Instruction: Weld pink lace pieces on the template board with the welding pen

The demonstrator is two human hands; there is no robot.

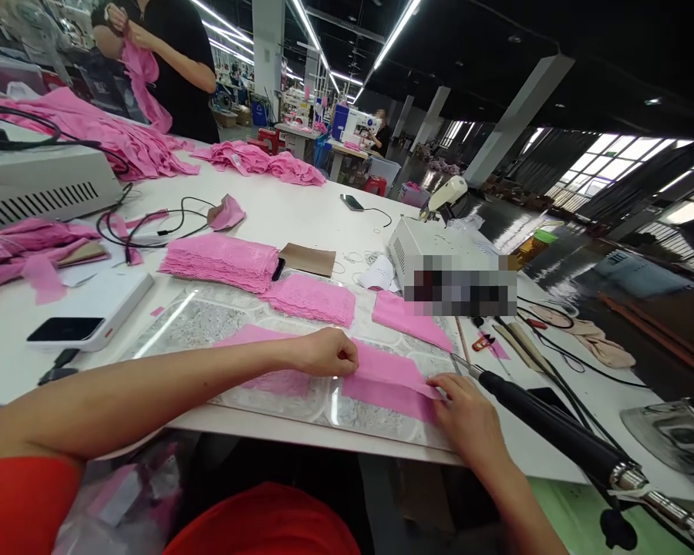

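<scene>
A pink fabric piece (pixel 382 362) lies on the marbled board (pixel 208 312) in front of me, with a strip along its near part folded or overlapped. My left hand (pixel 328 352) is closed, its fingers pinching the fabric's left end. At the right end my right hand (pixel 463 405) pinches the strip's edge between thumb and finger. Another pink piece (pixel 266 370) lies partly under my left forearm. Behind are a tall stack of pink pieces (pixel 220 260), a lower stack (pixel 309 299) and a folded pink piece (pixel 410 317).
A black-handled tool (pixel 532 408) with a metal tip lies right of my right hand. A white box with a phone (pixel 66 330) stands left. Grey machine boxes (pixel 40 181), cables and pink cloth heaps surround the board. Across the table a person (pixel 176 69) holds pink cloth.
</scene>
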